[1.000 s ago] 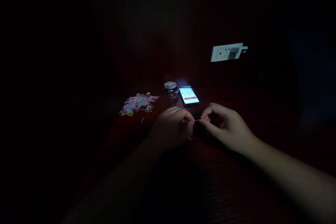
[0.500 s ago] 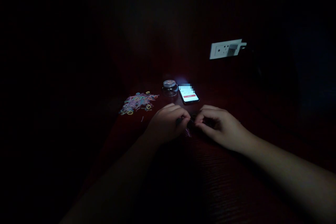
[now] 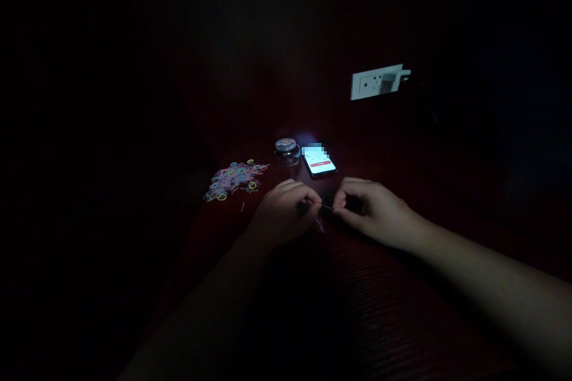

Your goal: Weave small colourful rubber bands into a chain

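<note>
A thin, pale band (image 3: 328, 207) is stretched between my two hands near the middle of the view. My left hand (image 3: 288, 209) pinches its left end between thumb and forefinger. On the other side, my right hand (image 3: 373, 208) grips the right end with the fingertips. Just below the fingertips, a few small purple bands (image 3: 320, 225) lie on the dark red table (image 3: 384, 297). A heap of small coloured rubber bands (image 3: 235, 180) lies left of my left hand. Something dark behind the fingertips is too dim to make out.
Behind my hands stands a clear round jar (image 3: 286, 153) with a lid, beside a lit phone (image 3: 319, 159). One loose band (image 3: 242, 206) lies below the heap. A white wall socket (image 3: 378, 82) with a plug is at the upper right.
My hands have drawn slightly apart, and the band between them shows more plainly. The socket, phone and jar appear shifted a little to the left.
</note>
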Demonstrator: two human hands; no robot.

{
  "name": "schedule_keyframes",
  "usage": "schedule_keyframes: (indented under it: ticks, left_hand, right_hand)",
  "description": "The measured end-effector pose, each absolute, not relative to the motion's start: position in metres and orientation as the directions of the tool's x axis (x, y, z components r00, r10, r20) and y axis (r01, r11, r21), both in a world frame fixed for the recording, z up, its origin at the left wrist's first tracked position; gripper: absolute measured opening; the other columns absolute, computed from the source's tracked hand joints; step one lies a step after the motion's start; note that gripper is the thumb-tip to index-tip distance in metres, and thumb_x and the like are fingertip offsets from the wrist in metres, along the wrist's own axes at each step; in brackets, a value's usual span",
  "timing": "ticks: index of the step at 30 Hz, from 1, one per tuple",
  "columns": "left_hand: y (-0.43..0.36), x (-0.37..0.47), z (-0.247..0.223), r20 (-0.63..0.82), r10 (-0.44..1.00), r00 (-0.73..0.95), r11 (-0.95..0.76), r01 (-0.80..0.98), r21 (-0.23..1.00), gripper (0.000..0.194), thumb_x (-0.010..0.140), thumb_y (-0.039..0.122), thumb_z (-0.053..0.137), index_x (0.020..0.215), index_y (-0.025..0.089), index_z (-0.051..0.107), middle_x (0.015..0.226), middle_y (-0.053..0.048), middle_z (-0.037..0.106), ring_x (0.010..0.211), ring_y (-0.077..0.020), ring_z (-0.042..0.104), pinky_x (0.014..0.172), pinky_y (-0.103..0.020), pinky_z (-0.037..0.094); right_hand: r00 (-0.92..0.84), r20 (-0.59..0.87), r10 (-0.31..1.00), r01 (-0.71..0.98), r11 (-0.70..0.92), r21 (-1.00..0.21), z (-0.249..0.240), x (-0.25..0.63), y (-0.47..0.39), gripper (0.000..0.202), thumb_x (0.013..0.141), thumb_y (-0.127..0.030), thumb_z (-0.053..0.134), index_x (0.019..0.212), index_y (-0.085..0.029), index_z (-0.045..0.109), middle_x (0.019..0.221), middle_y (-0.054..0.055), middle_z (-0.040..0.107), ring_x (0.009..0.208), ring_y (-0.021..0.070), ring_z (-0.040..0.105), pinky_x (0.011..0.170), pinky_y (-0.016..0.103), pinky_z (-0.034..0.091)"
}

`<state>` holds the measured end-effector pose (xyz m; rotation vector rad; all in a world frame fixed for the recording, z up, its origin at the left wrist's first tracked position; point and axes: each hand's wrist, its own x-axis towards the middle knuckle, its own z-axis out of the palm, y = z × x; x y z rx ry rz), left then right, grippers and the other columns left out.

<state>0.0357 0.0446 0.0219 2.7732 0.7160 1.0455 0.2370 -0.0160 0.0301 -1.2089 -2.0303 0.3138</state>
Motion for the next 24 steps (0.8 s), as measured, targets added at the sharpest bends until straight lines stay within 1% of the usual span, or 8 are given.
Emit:
schedule_keyframes:
  ticks: [5,14,19,24]
  left_hand:
    - [0.0442,0.0349,0.0224,0.606,0.459,0.650,-0.886,0.386,0.258,0.007,0.083,0.021,0.057,0.080,0.019,0.063,0.075,0.000,0.064,0.072,-0.0144,0.057,0.070,-0.030,0.046]
    - [0.0443,0.0351,0.0214,0.596,0.457,0.660,-0.888,0.374,0.267,0.008,0.083,0.021,0.057,0.080,0.019,0.063,0.074,0.000,0.065,0.072,-0.0141,0.057,0.068,-0.029,0.045]
    - [0.0447,0.0347,0.0206,0.595,0.464,0.657,-0.885,0.382,0.268,0.006,0.082,0.020,0.058,0.079,0.019,0.063,0.074,0.000,0.064,0.072,-0.0142,0.057,0.069,-0.029,0.044]
    - [0.0449,0.0346,0.0201,0.594,0.468,0.654,-0.882,0.382,0.275,0.005,0.081,0.019,0.058,0.078,0.018,0.062,0.074,0.000,0.063,0.071,-0.0132,0.056,0.068,-0.028,0.043]
  right_hand:
    - [-0.252,0.453,0.855,0.669,0.492,-0.557,0.0265,0.2383,-0.0135,0.006,0.077,-0.013,0.059,0.075,-0.019,0.061,0.078,0.001,0.063,0.074,0.0155,0.057,0.070,0.029,0.042]
    - [-0.214,0.451,0.867,0.677,0.464,-0.572,0.0286,0.2371,-0.0146,0.007,0.077,-0.012,0.058,0.076,-0.019,0.060,0.079,0.001,0.062,0.074,0.0156,0.057,0.070,0.029,0.043]
    - [-0.250,0.432,0.867,0.658,0.479,-0.581,0.0306,0.2349,-0.0167,0.009,0.077,-0.009,0.056,0.075,-0.018,0.059,0.077,0.001,0.061,0.073,0.0149,0.057,0.069,0.028,0.043]
    - [-0.258,0.435,0.863,0.646,0.489,-0.586,0.0313,0.2346,-0.0178,0.010,0.078,-0.010,0.054,0.075,-0.018,0.058,0.076,0.001,0.059,0.072,0.0149,0.055,0.068,0.027,0.042]
